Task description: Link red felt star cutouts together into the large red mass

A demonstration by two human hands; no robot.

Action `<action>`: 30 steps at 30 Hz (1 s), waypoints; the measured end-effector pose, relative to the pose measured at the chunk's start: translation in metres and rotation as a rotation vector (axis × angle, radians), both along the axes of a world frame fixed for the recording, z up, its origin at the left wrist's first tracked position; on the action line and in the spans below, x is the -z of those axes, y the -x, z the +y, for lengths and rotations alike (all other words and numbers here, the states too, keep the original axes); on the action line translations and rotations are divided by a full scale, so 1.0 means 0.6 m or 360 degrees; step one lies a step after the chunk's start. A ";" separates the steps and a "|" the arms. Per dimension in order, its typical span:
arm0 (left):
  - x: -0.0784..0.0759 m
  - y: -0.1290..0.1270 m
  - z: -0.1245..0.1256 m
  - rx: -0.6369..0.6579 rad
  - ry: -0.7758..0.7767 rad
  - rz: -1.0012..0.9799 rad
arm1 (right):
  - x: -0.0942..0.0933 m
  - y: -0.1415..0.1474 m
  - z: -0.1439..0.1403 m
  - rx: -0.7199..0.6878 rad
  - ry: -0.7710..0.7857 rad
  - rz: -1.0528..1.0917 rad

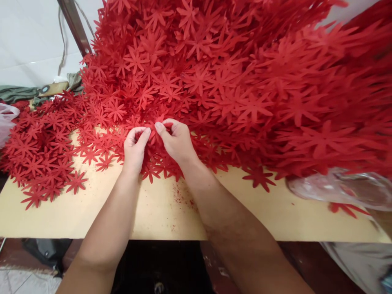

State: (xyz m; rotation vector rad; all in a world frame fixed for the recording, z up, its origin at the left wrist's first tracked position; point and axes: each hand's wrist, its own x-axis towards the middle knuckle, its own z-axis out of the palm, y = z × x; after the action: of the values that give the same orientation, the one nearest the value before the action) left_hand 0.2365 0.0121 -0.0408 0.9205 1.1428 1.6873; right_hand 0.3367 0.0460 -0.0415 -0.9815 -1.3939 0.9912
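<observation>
We pinch one red flower-shaped felt cutout (pixel 154 130) between our left hand (pixel 134 148) and right hand (pixel 177 141), fingertips closed on it, atop the heaped red felt flowers (pixel 232 81) on the tan board (pixel 153 212).

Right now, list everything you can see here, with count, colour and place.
flower cutouts: too many to count, red, heaped across the back and right, spilling left
board: one, tan, under the heap
clear plastic bag: one, right edge of the board
white bag: one, far left
green cloth: one, back left
metal bar: one, grey, top left
left hand: pinching cutouts at the heap's front
right hand: pinching cutouts beside it
</observation>
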 end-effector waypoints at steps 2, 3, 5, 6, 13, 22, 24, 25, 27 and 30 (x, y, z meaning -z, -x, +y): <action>0.000 0.002 0.001 0.0009 -0.0003 -0.0061 | -0.001 0.001 -0.003 0.0035 0.0042 -0.0031; 0.001 0.002 0.001 0.0041 0.0001 -0.0094 | -0.002 0.002 -0.005 0.0046 0.0060 -0.0045; 0.000 0.003 0.000 0.0121 0.0003 -0.0132 | -0.005 0.003 -0.008 0.0054 0.0074 -0.0067; 0.000 0.003 -0.001 0.0157 -0.0001 -0.0130 | -0.006 0.003 -0.009 0.0050 0.0082 -0.0076; 0.000 0.003 0.001 0.0169 0.0090 -0.0073 | -0.007 0.008 -0.007 -0.0084 0.0178 -0.0005; 0.005 0.009 0.009 -0.0122 0.0061 -0.0307 | -0.007 -0.002 -0.002 -0.0453 0.0139 0.0174; 0.007 0.011 0.010 -0.0176 0.0075 -0.0387 | -0.002 -0.007 0.003 -0.0369 0.0116 0.0188; 0.007 0.012 0.011 -0.0189 0.0083 -0.0411 | 0.000 -0.008 0.006 -0.0323 0.0108 0.0200; 0.008 0.013 0.012 -0.0186 0.0090 -0.0399 | 0.005 -0.010 0.011 -0.0256 0.0125 0.0242; 0.008 0.012 0.009 -0.0116 0.0061 -0.0230 | 0.005 -0.011 0.013 -0.0224 0.0172 0.0273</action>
State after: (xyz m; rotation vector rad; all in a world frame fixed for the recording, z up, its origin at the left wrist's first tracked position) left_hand 0.2292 0.0177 -0.0459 0.7288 1.1192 1.7546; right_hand 0.3435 0.0540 -0.0447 -0.8635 -1.2898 1.2370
